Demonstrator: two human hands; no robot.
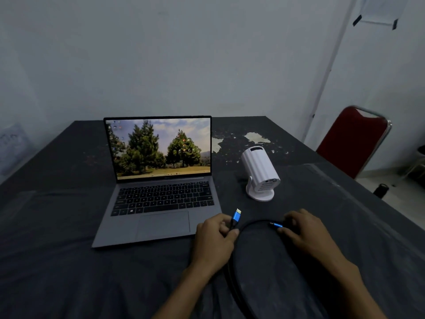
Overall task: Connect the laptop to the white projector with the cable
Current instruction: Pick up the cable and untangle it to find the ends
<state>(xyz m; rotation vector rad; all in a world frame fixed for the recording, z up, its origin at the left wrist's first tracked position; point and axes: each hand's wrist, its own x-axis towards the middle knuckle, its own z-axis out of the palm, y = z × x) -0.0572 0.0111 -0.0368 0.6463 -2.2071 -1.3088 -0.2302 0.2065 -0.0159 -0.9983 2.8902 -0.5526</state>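
Note:
An open grey laptop (158,194) sits on the dark table (69,261), its screen lit with a picture of trees. To its right stands a white ribbed projector (259,173) on a round base, its ports facing me. A black cable (239,261) loops on the table in front of me. My left hand (213,240) grips the cable just behind one blue plug (236,216), which points up toward the laptop's right edge. My right hand (305,231) pinches the other blue plug (276,225) low over the table, in front of the projector.
A red chair (354,141) with a metal frame stands beyond the table's right edge, with a dark bottle (381,189) on the floor near it. The table surface (255,137) is worn with white patches behind the projector. A grey wall runs behind.

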